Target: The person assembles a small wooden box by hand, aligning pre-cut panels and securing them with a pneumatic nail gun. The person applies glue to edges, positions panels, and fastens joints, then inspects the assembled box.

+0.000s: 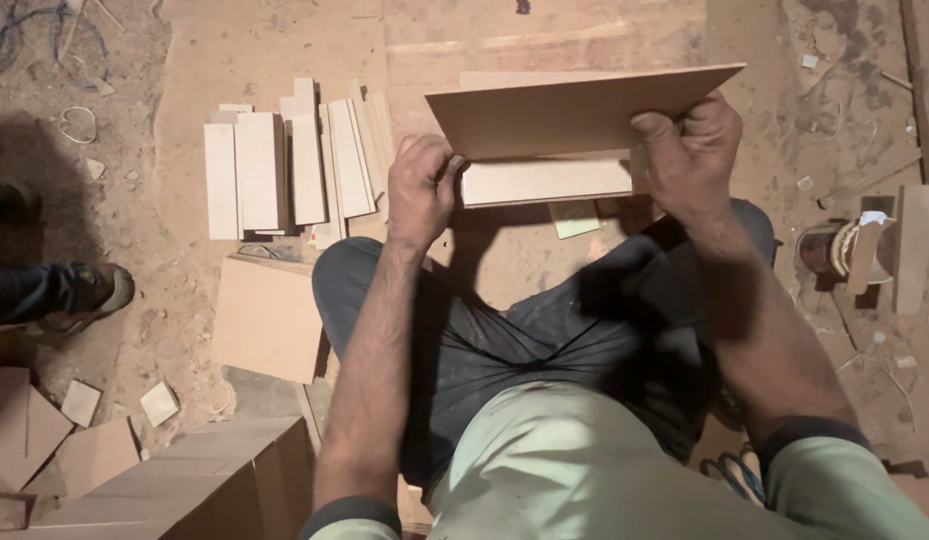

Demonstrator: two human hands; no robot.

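Note:
My left hand (421,190) grips the left end of a flat brown fibreboard panel (575,110) and of a narrower pale strip (545,182) set against its underside. My right hand (690,150) clamps the right end of both pieces, thumb on top. The two pieces are held above my knees, the panel tilted with its far edge higher. My legs in dark trousers fill the middle of the view below them.
A row of several pale cut strips (285,165) lies on the dusty floor at the left. A larger board (268,318) lies beside my left knee. Another person's foot (80,295) is at the far left. A small round tin (823,250) and scrap wood sit at right.

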